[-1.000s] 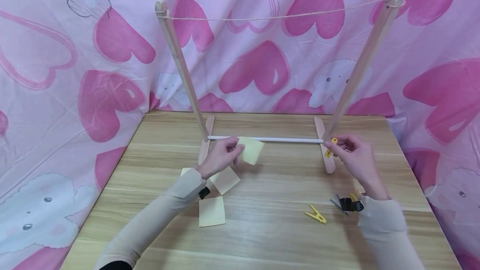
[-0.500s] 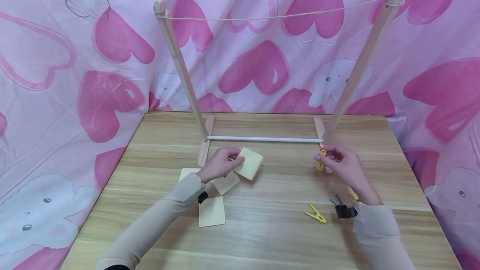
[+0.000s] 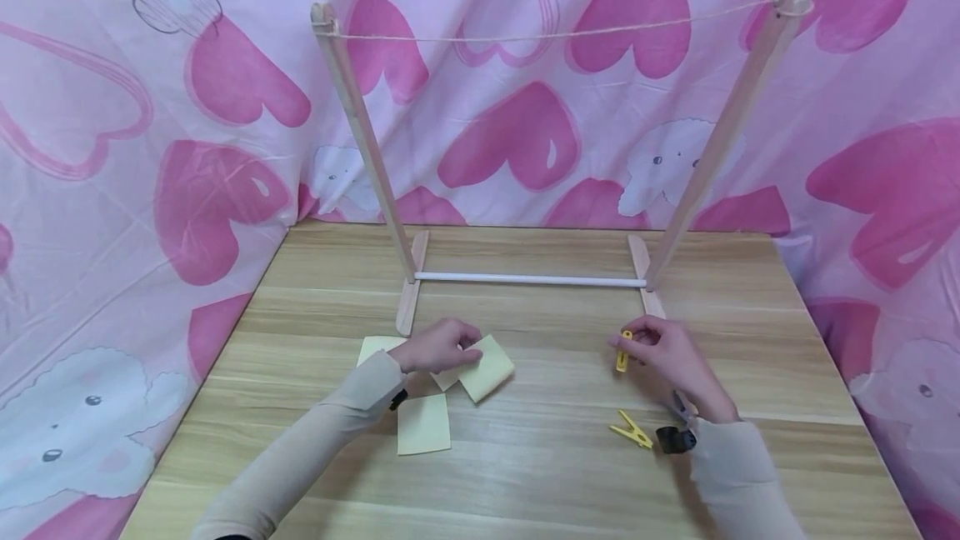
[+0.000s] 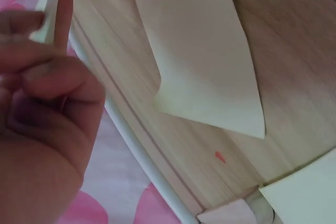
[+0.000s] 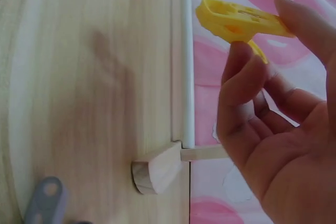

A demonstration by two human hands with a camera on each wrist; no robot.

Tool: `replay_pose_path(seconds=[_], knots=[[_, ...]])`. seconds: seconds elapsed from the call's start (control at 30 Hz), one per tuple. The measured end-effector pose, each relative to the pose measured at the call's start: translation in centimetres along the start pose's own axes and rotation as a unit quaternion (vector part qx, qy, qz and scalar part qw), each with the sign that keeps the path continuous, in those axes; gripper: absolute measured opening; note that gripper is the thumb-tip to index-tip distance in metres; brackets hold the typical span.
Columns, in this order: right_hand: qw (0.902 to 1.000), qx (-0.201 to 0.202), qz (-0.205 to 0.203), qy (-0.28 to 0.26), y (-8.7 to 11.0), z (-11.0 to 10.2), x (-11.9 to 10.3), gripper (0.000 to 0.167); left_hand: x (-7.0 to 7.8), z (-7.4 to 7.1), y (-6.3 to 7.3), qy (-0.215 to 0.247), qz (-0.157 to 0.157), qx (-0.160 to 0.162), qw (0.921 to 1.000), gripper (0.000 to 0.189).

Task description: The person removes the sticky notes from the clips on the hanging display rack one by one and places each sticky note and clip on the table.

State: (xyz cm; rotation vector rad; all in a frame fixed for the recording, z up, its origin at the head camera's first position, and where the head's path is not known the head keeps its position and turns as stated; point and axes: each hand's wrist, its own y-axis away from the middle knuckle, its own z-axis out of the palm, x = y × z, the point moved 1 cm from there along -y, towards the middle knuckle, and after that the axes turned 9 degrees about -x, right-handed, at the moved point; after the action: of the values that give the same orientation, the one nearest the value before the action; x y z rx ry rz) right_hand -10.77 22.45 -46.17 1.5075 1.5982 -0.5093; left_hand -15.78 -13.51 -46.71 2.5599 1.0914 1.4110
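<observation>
My left hand (image 3: 437, 346) pinches a pale yellow paper square (image 3: 487, 372) by its edge, tilted above the table. In the left wrist view, the held paper (image 4: 50, 11) is seen nearly edge-on between the fingers. Similar squares lie under and beside this hand, one (image 3: 423, 425) in front and one (image 3: 377, 347) partly covered by the wrist. My right hand (image 3: 671, 361) pinches a yellow clothespin (image 3: 622, 352) between thumb and fingers, off the table; the right wrist view shows the clothespin (image 5: 233, 20) closely. A second yellow clothespin (image 3: 632, 430) lies below that hand.
Behind the hands stands a wooden frame with a left post (image 3: 363, 140), a right post (image 3: 723, 140), a white rod (image 3: 525, 278) low down and a string (image 3: 525, 37) across the top. A grey clothespin (image 5: 46, 203) lies near the right wrist. Patterned cloth (image 3: 510, 140) encloses the table.
Both hands have come nearer the front of the table, the left with its paper square. The right hand has also moved left with the yellow clothespin.
</observation>
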Motion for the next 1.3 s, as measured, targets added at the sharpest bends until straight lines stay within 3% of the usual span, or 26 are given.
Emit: replay_pose_path(seconds=[0.17, 0.4, 0.6, 0.73, 1.0, 1.3], knots=[[0.9994, -0.018, 0.012, 0.026, -0.1, 0.5, 0.1, 0.041, -0.1, 0.2, 0.1, -0.073, 0.023, -0.042, 0.9962, 0.023], [0.9988, -0.028, 0.022, 0.032, -0.2, 1.1, 0.4, 0.037, -0.4, 0.3, 0.0, -0.122, 0.035, -0.04, 0.9911, 0.021], [0.9982, -0.032, 0.035, 0.037, -0.3, 1.6, 0.1, 0.036, -0.7, 0.5, -0.2, -0.14, 0.015, -0.039, 0.9892, 0.011], [0.9949, -0.047, 0.081, 0.039, -0.3, 1.9, -0.1, 0.044, -0.6, 0.6, -0.2, -0.156, 0.005, -0.034, 0.9872, 0.004], [0.9846, -0.066, 0.127, 0.1, -0.4, 2.7, 0.0, 0.046, -0.4, 1.0, -0.4, -0.177, -0.035, -0.023, 0.9833, 0.011], [0.9802, -0.065, 0.148, 0.115, -0.5, 3.4, -0.1, 0.045, -0.9, 1.9, -0.3, -0.21, -0.06, -0.001, 0.9758, 0.024]])
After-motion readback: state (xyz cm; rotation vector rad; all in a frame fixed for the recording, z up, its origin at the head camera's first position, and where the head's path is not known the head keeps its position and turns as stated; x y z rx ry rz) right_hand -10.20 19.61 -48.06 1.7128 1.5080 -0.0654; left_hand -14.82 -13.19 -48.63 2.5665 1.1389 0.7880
